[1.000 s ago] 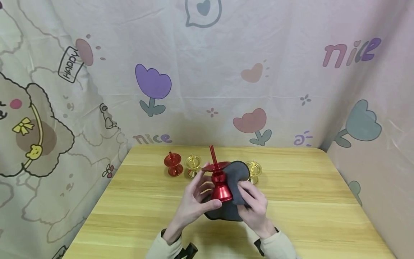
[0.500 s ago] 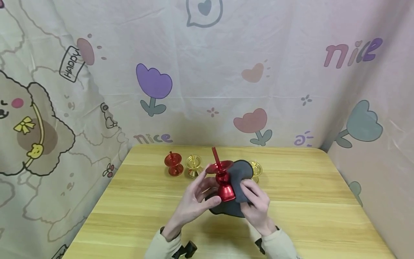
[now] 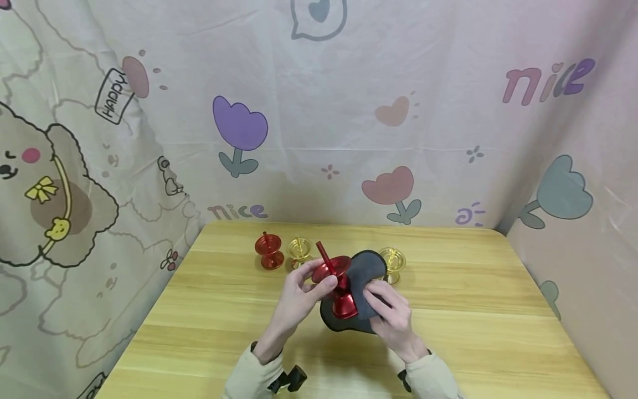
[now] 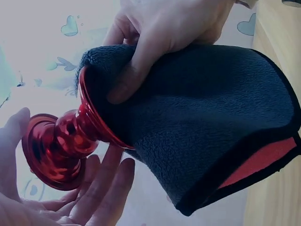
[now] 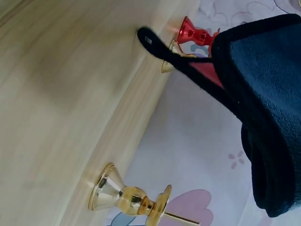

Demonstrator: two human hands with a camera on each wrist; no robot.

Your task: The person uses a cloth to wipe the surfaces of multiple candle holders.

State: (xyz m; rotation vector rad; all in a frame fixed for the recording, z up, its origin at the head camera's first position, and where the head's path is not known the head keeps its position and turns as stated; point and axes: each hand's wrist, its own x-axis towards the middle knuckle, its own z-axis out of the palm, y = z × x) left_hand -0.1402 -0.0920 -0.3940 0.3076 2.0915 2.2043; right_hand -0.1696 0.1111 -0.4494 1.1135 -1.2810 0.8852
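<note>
My left hand (image 3: 296, 302) grips a shiny red candlestick (image 3: 344, 306) by its wide dish, thumb near the spike. The candlestick is held tilted over the table, its spike leaning to the upper left. A dark grey cloth (image 3: 368, 269) with black edging is pinched in my right hand (image 3: 394, 315) and lies against the candlestick's right side. In the left wrist view the folded cloth (image 4: 202, 108) meets one flared end of the candlestick (image 4: 75, 134), and a red patch shows inside the fold. The right wrist view shows the cloth's black hanging loop (image 5: 153, 43).
Behind my hands, a second red candlestick (image 3: 269, 252) and a gold candlestick (image 3: 299, 249) stand at the back left of the wooden table (image 3: 473, 310). Another gold candlestick (image 3: 394, 259) stands just behind the cloth on the right. A printed curtain (image 3: 319, 122) hangs beyond the table.
The left thumb has moved up from the base to the dish and spike. The red candlestick now tilts further, its spike leaning left and lower. The cloth stays at its right side.
</note>
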